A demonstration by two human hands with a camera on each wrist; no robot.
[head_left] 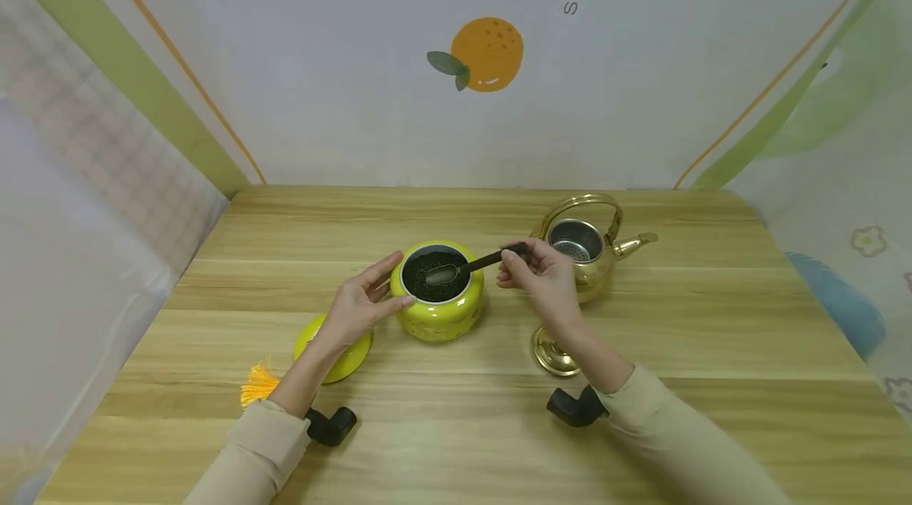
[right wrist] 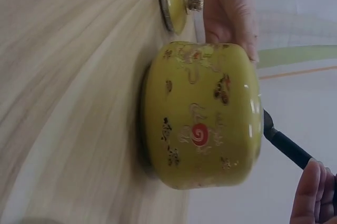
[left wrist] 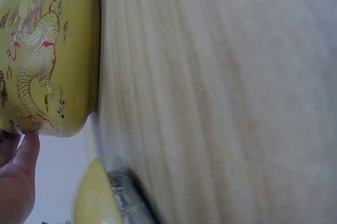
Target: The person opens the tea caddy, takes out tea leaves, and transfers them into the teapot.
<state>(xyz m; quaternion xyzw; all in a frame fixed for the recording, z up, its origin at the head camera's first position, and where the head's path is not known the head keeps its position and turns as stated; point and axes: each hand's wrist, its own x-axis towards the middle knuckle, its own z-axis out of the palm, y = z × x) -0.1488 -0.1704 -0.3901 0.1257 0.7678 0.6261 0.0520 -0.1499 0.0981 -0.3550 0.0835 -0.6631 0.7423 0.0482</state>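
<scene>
We find the dark-handled spoon at the mouth of the yellow jar, its bowl over the dark, loose contents; whether it touches them we cannot tell. The jar stands upright on the bench. Of the two hands, the right hand pinches the spoon's handle, covering the handle's end; the left hand grips the jar's side, thumb near the rim, other fingers partly hidden behind it. The left wrist view cuts the jar off at the frame edge but shows its dragon decoration. The left forearm crosses the yellow lid; an orange tassel shows past the sleeve, its attachment unclear. Right of the jar, the gold teapot stands uncovered, partly behind the right hand; nearer us, a gold lid is partly masked by the right forearm.
</scene>
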